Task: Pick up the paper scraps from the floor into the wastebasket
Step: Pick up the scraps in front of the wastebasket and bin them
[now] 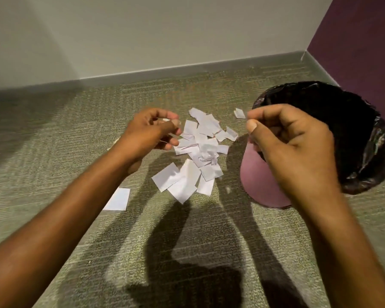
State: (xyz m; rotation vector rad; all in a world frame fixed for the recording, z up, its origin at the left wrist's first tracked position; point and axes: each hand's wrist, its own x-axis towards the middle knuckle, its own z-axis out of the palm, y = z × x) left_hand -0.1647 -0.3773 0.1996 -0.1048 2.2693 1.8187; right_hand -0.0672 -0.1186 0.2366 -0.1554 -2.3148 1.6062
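A pile of white paper scraps lies on the green carpet between my hands. One scrap lies apart at the left, under my left forearm. A small one sits near the wastebasket, a mauve bin lined with a black bag, standing at the right. My left hand hovers over the pile's left edge, fingers curled, with a pale bit of paper pinched between thumb and forefinger. My right hand is in front of the bin's mouth, fingers curled and thumb near the forefinger, with nothing visible in it.
A grey wall with a baseboard runs behind the pile. A purple wall closes the corner at the right, just behind the bin. Shadows of my arms fall on the carpet in front.
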